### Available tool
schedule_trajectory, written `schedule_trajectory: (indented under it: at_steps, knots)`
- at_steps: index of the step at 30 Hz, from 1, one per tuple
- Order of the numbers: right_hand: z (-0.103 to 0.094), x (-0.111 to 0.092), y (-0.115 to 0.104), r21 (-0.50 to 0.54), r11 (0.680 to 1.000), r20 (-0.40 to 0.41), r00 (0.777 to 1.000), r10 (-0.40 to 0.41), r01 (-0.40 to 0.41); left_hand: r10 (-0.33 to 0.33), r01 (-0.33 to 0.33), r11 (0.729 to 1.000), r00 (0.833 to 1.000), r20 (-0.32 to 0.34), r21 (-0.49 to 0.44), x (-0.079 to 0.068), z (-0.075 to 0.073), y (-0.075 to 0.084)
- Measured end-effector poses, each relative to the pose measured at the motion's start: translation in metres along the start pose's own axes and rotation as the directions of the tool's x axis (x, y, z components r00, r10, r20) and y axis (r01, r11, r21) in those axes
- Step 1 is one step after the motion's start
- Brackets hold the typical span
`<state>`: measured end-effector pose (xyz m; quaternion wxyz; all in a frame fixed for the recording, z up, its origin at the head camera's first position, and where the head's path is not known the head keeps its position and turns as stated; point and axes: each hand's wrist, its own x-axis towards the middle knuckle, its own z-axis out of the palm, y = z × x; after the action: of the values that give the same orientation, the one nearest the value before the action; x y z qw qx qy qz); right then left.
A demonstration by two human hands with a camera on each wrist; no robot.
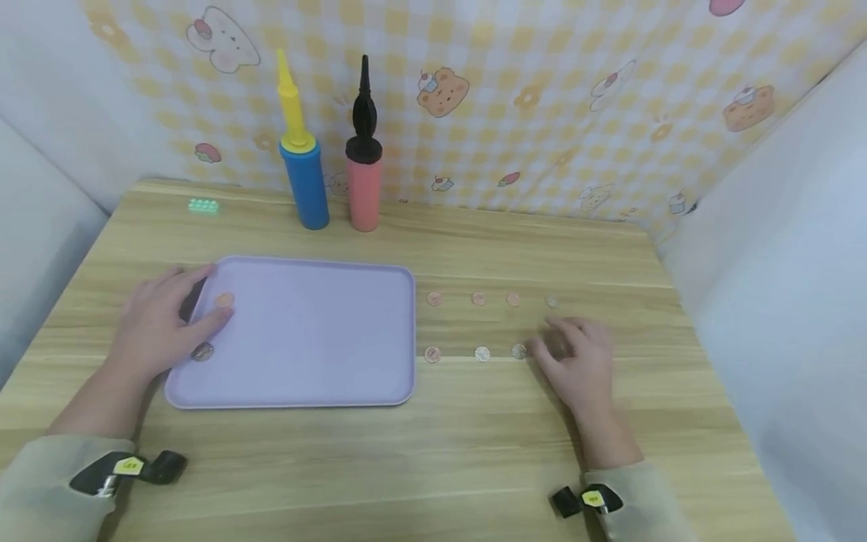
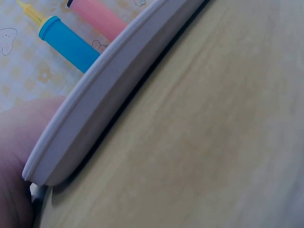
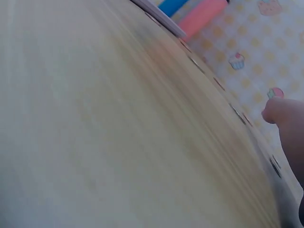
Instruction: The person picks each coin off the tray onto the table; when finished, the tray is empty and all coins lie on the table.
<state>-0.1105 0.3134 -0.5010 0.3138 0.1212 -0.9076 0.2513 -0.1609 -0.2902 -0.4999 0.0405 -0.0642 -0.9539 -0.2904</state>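
A lilac tray lies on the wooden table, with a copper-coloured coin and a dark coin near its left side. My left hand rests over the tray's left edge, the thumb inside between those coins and the fingers reaching to the far corner. Two rows of coins lie right of the tray. My right hand is at their right end, thumb tip beside a silvery coin and fingertips just below a small pale coin. Thumb and forefinger are apart; the other fingers are partly hidden.
Behind the tray stand a blue pump with a yellow nozzle and a pink pump with a black nozzle. A small mint-green block lies at the far left. A patterned cloth hangs along the back edge.
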Motion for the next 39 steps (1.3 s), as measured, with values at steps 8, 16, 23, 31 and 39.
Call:
schedule_trajectory:
  at_steps: [8, 16, 23, 31, 39]
  knots:
    - [0.034, 0.009, -0.04, 0.094, 0.986, -0.016, 0.99, -0.137, 0.138, -0.008, 0.008, 1.0, 1.0, 0.007, 0.012, 0.0, -0.002, 0.001]
    - [0.072, 0.02, -0.099, 0.214, 0.937, 0.092, 0.95, -0.3, 0.275, 0.01, -0.01, 0.999, 1.0, -0.009, 0.049, -0.001, -0.001, -0.004]
    - [0.096, 0.029, -0.149, 0.172, 0.899, 0.158, 0.889, -0.429, 0.403, 0.008, -0.008, 0.999, 1.0, -0.006, 0.045, 0.0, 0.0, -0.005]
    - [0.117, 0.029, -0.205, 0.075, 0.806, 0.188, 0.786, -0.589, 0.587, 0.016, -0.015, 0.999, 1.0, -0.012, 0.045, -0.001, -0.002, 0.0]
    - [0.136, 0.03, -0.243, 0.035, 0.814, 0.266, 0.78, -0.567, 0.58, 0.011, -0.01, 0.999, 1.0, -0.012, 0.041, -0.001, -0.005, 0.0]
